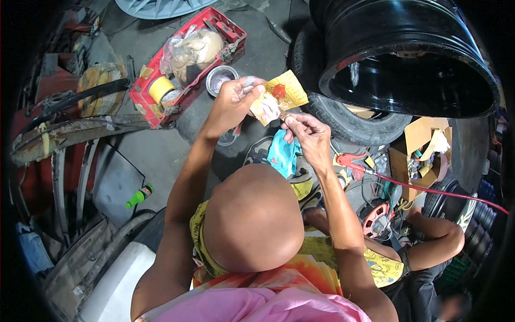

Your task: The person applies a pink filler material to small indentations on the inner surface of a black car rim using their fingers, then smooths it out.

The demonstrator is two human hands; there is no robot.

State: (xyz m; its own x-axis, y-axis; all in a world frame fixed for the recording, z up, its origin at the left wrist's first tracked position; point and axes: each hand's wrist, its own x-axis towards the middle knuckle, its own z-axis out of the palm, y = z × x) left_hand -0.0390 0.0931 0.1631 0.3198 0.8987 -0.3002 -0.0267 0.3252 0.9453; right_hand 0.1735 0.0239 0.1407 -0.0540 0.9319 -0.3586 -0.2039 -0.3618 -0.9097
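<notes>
My left hand is closed on the left edge of a yellow card-like sheet, held up above the floor. A glossy red blob and a smear of pale pink paste lie on the sheet. At its lower edge, my right hand pinches a small, thin spreader that touches the paste; the fingers hide most of it. Left of the sheet, a round tub with greyish contents stands on the floor. Under my right hand lies a turquoise cloth.
A red toolbox holds yellow tape and a plastic bag. On the right, a black wheel rim stands over a tyre. A red hose runs past a cardboard box. Another person's bent leg is nearby. A green bottle lies left.
</notes>
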